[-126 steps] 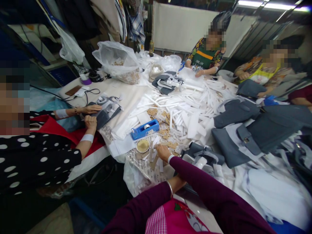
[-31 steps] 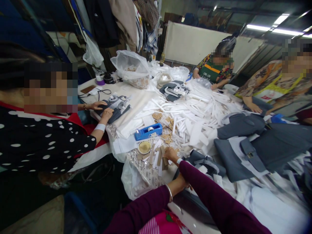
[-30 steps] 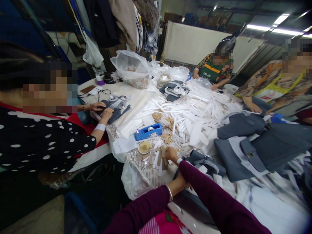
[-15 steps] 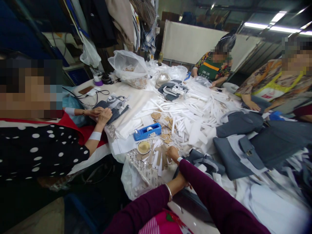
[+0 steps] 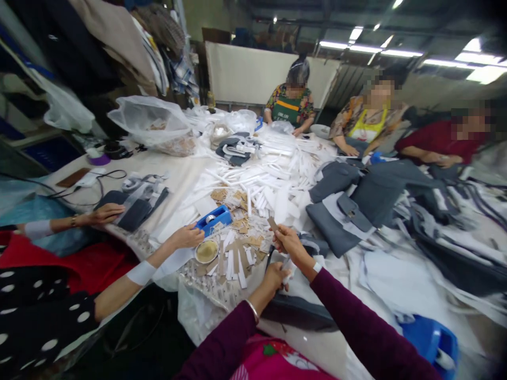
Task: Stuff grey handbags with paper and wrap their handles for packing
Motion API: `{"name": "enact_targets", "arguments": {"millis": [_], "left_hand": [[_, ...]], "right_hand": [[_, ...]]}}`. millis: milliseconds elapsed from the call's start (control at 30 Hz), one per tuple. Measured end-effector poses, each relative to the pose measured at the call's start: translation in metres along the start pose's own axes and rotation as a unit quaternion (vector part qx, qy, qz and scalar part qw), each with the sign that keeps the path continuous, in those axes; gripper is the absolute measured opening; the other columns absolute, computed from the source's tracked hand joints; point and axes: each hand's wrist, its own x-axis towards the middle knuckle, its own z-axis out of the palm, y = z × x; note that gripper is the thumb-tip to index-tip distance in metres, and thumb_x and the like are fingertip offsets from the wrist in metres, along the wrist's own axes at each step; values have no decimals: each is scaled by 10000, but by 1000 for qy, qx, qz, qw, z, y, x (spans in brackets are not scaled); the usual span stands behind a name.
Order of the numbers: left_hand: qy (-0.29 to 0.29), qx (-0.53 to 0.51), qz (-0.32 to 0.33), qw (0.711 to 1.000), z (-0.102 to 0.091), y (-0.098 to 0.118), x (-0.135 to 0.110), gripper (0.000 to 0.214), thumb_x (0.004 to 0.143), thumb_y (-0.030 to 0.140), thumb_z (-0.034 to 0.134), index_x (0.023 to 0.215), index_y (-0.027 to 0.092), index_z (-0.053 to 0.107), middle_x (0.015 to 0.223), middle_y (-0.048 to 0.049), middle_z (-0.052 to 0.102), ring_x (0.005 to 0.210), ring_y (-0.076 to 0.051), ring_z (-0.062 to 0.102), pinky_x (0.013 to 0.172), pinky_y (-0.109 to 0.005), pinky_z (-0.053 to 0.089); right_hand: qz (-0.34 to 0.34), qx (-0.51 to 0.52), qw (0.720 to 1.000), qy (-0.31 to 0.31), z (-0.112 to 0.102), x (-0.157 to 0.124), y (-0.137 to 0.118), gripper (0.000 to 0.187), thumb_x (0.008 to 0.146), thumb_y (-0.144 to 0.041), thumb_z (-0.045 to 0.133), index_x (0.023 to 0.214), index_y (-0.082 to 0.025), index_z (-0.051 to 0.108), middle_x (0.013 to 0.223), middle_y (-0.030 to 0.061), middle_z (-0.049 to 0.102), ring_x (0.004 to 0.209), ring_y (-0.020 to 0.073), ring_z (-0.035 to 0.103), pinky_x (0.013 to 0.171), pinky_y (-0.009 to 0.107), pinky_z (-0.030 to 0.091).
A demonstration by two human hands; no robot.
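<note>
My right hand is raised just over the table edge, pinching a small tan strip that sticks up from its fingers. My left hand is closed below it around a thin dark tool whose tip points up toward the strip. Both arms wear maroon sleeves. Just left of my hands lie several tan and white strips and a small round tin of tan paste. A neighbour's hand reaches to the blue tape dispenser.
A heap of white strips fills the table's middle, with grey bag panels to the right. Clear plastic bags sit far left. Other people work round the table. A blue plastic object is at the near right.
My right hand has lifted off the strip pile holding a tan strip, and my left hand came out from under the arm with the tool. The neighbour's hand moved to the dispenser. The view swung right.
</note>
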Motion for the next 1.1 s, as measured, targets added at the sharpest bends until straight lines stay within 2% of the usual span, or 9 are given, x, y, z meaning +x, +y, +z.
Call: {"name": "enact_targets", "arguments": {"millis": [100, 167, 300, 367, 433, 633, 800, 967, 1100], "left_hand": [[-34, 36, 11, 999, -4, 1, 3, 325, 675, 406, 723, 760, 126, 583, 603, -15, 623, 340, -74, 471, 330, -193, 210], [-48, 52, 18, 997, -5, 2, 3, 381, 652, 457, 719, 774, 126, 576, 617, -15, 620, 348, -70, 475, 332, -189, 220], [-67, 75, 20, 995, -5, 4, 4, 421, 650, 495, 707, 787, 119, 576, 612, -12, 606, 354, -62, 460, 339, -195, 217], [-73, 84, 19, 994, -5, 5, 5, 421, 664, 495, 698, 802, 116, 577, 652, -24, 622, 354, -57, 457, 338, -198, 209], [-79, 92, 16, 992, -5, 6, 6, 418, 678, 490, 688, 823, 115, 570, 696, -38, 639, 357, -55, 461, 334, -199, 198], [-87, 92, 18, 992, -5, 7, 5, 418, 700, 491, 667, 875, 162, 478, 737, -17, 650, 340, -51, 461, 322, -183, 196], [-75, 75, 19, 994, -6, 4, 4, 461, 679, 491, 696, 899, 189, 427, 704, 0, 651, 339, -70, 492, 323, -173, 214], [-25, 35, 8, 999, -8, -3, 7, 572, 633, 511, 730, 939, 214, 349, 627, 23, 638, 328, -96, 498, 322, -174, 222], [-11, 4, -13, 1000, -11, -7, 13, 560, 609, 457, 761, 931, 191, 388, 603, -6, 653, 323, -108, 501, 314, -181, 217]], "right_hand": [[5, 28, 999, 28, -57, -47, 14, 302, 764, -422, 524, 910, -176, 620, 610, -21, 541, 434, 77, 467, 368, 175, 338], [49, 16, 998, 45, -86, -78, 34, 250, 752, -386, 538, 836, -165, 619, 519, -35, 505, 396, 88, 467, 352, 185, 345], [153, 6, 986, 64, -109, -117, 77, 80, 696, -242, 548, 717, -166, 553, 531, -18, 573, 386, 123, 552, 328, 195, 387], [198, -11, 979, 54, -106, -122, 90, 48, 670, -153, 525, 704, -165, 557, 485, -17, 579, 373, 137, 565, 322, 191, 387], [226, -15, 973, 41, -98, -118, 97, 127, 643, -84, 500, 702, -164, 580, 394, -30, 541, 326, 136, 535, 313, 182, 368], [249, 50, 967, 32, -67, -84, 98, 144, 604, -35, 513, 617, -157, 588, 345, -27, 513, 292, 128, 495, 305, 183, 341], [224, 120, 966, 46, -50, -68, 100, 76, 624, -111, 555, 676, -166, 560, 539, 16, 630, 416, 134, 574, 347, 192, 356], [192, 160, 964, 88, -42, -63, 109, 221, 565, -141, 536, 718, -222, 398, 495, -50, 553, 440, 129, 545, 411, 206, 363], [164, 188, 964, 92, -40, -60, 116, 313, 529, -184, 540, 741, -241, 317, 510, -81, 510, 479, 132, 547, 466, 220, 387]]}}
